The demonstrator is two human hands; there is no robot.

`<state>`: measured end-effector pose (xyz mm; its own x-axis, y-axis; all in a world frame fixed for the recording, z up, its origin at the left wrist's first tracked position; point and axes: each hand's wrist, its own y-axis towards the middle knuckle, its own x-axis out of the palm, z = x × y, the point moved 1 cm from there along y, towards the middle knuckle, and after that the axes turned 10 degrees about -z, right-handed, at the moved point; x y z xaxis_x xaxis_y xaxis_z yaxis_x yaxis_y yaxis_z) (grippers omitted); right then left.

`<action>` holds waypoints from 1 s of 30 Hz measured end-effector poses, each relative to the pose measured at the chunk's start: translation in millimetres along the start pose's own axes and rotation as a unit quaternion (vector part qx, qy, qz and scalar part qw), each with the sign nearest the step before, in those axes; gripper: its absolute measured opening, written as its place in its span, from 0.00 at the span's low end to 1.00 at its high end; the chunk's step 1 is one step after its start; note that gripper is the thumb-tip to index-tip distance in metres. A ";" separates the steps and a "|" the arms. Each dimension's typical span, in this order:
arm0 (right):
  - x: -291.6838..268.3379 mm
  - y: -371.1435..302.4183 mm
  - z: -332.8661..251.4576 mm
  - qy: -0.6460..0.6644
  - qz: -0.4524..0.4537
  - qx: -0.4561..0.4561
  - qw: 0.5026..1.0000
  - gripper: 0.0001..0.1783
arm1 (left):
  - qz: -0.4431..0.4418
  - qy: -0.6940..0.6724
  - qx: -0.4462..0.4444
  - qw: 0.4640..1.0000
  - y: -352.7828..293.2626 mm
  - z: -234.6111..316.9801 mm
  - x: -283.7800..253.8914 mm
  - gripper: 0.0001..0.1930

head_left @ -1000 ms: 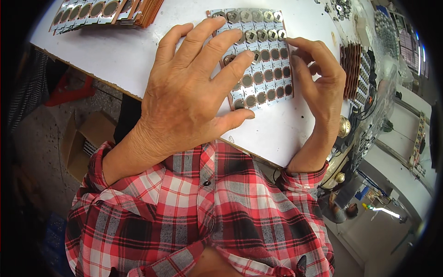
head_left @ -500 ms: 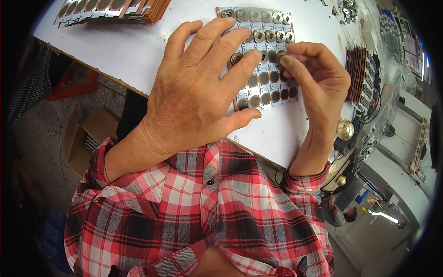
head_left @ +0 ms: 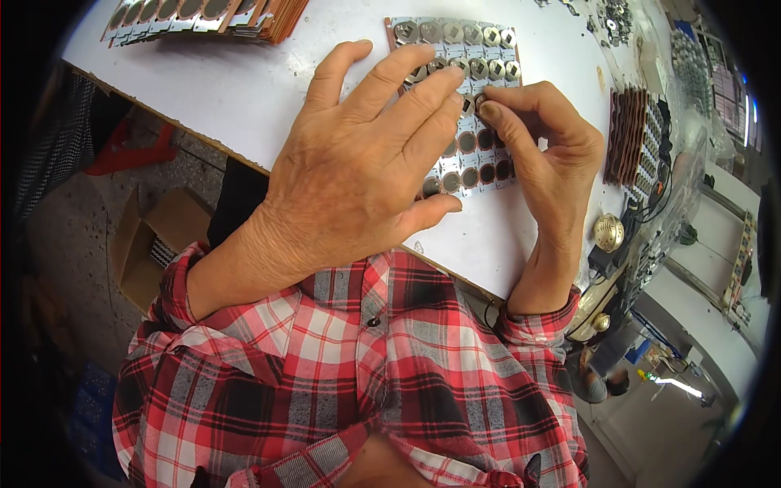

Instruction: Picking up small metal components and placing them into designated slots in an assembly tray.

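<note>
A panel [head_left: 462, 161] of small white boards joined in rows lies on the white table, with round dark pads on its near rows. Round silver metal pieces [head_left: 473, 33] with dark square openings sit on the far rows. My left hand [head_left: 346, 167] lies spread across the panel's left side, its fingers apart and hiding several positions. My right hand [head_left: 553, 142] is closed in a pinch over the third row. Between thumb and index finger is a small round metal piece [head_left: 480, 99], mostly hidden by the fingertips, down at the panel.
A stack of similar panels [head_left: 244, 28] lies at the far left of the table [head_left: 203, 89]. Loose metal pieces [head_left: 616, 23] are scattered at the far right. More panels [head_left: 626, 134] stand on edge at the right, near a round gold-coloured metal object [head_left: 608, 233].
My right hand has moved left and slightly nearer, its pinch now at the third row beside the left fingers. My left hand has shifted slightly right. The panel appears slightly lower in view.
</note>
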<state>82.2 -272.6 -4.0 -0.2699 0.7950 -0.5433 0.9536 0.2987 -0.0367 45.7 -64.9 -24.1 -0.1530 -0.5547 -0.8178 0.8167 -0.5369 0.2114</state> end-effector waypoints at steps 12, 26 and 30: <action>-1.6 0.1 -9.5 -0.001 -0.042 0.017 0.999 0.07 | -0.005 -0.016 0.002 1.000 -1.1 1.8 -7.2 0.42; -6.0 0.5 -7.7 0.048 -0.044 0.076 0.995 0.08 | 0.019 -0.041 0.001 0.999 1.7 -2.2 -2.1 0.39; -9.3 2.8 -5.0 0.057 -0.037 0.066 0.995 0.08 | 0.022 -0.036 0.009 0.999 4.5 -3.1 -3.4 0.40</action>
<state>86.7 -276.5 5.1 -0.3465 0.8303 -0.4364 0.9376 0.2929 -0.1871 51.6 -63.5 -22.1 -0.1575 -0.6224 -0.7667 0.8130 -0.5224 0.2571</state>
